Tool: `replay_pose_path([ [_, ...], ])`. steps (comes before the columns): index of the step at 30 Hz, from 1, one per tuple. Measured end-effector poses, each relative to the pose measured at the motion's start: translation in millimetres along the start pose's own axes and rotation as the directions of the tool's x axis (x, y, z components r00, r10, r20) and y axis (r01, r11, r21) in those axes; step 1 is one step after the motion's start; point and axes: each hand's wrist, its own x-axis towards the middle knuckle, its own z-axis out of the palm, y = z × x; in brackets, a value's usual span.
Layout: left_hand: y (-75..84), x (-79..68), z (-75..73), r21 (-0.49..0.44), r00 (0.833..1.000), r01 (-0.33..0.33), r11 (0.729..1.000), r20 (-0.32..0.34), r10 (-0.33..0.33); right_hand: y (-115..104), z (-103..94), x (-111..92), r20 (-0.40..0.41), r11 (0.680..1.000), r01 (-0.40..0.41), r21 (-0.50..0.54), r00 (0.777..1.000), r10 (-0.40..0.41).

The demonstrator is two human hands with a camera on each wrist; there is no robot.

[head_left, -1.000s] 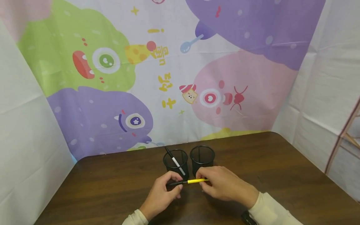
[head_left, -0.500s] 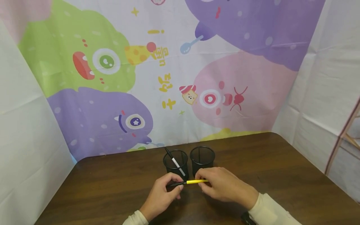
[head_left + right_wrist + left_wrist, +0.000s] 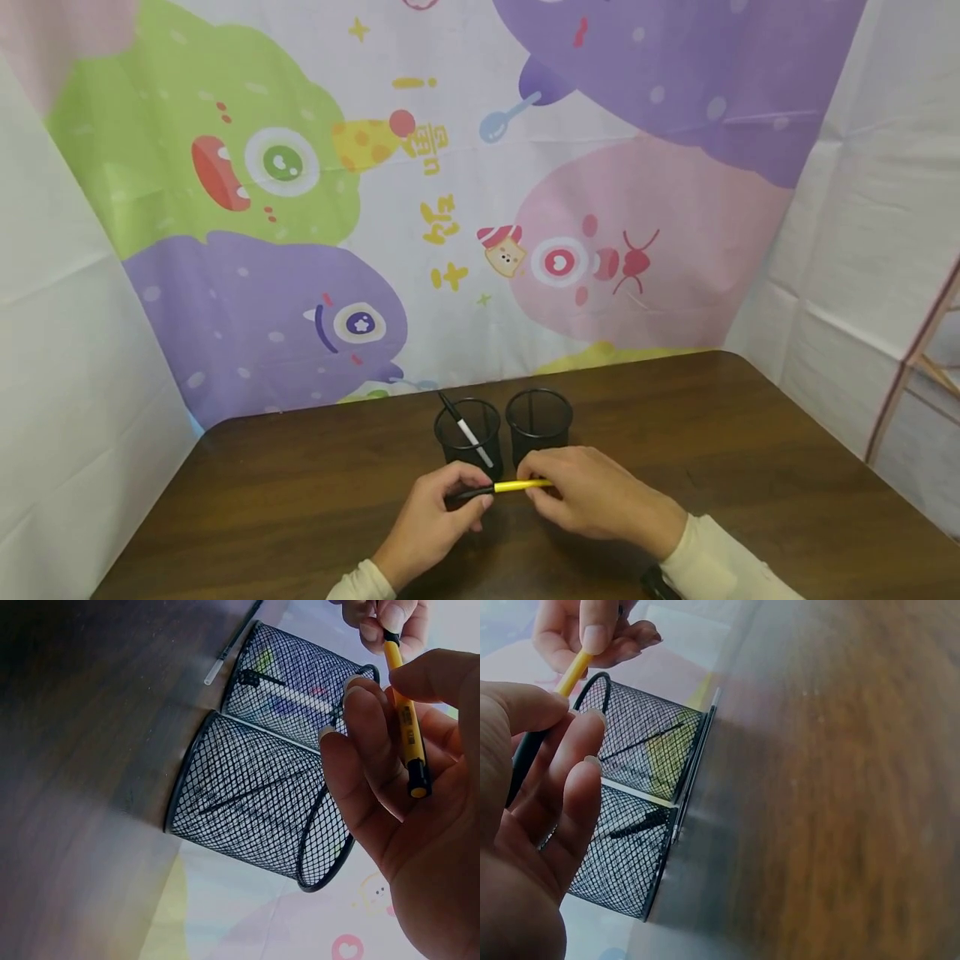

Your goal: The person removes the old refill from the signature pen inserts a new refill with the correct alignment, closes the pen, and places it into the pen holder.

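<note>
A marker pen [image 3: 517, 485] with a yellow barrel and a black front part lies level between both hands, close before the cups. My left hand [image 3: 431, 512] pinches its black part between thumb and fingers. Around the yellow end, my right hand [image 3: 603, 500] curls its thumb and fingers; the right wrist view shows a black end cap there. Behind the hands stand two black mesh pen cups. In the left cup [image 3: 463, 456] leans a marker [image 3: 467, 429] with a black cap and pale barrel. The right cup [image 3: 551, 442] stands right beside it.
A slim dark pen [image 3: 238, 637] with a pale tip lies on the table by the cup bases; the hands hide it in the head view. The brown wooden table [image 3: 300, 467] reaches back to a cartoon-printed cloth [image 3: 450, 333]. White cloth [image 3: 82, 333] hangs at both sides.
The right hand and the yellow barrel have shifted slightly left, towards the left hand. Less of the black part shows between the left fingers and the yellow barrel. Cups unchanged.
</note>
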Motion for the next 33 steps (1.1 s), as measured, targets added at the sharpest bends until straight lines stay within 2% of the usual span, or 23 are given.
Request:
replay_pose_path([
  [9, 0.9, -0.2, -0.8, -0.023, 0.999, -0.028, 0.999, 0.015, 0.028, 0.6, 1.0, 0.2, -0.015, 1.000, 0.018, -0.010, 1.000, -0.018],
  [25, -0.3, -0.7, -0.5, -0.016, 1.000, -0.014, 1.000, 0.009, 0.014, 0.6, 2.0, 0.1, -0.022, 1.000, 0.025, -0.002, 0.999, -0.025],
  [33, 1.1, -0.5, -1.0, -0.020, 1.000, -0.009, 1.000, 0.007, 0.009, 0.1, 2.5, 0.9, -0.042, 0.998, 0.056, -0.011, 0.997, -0.057],
])
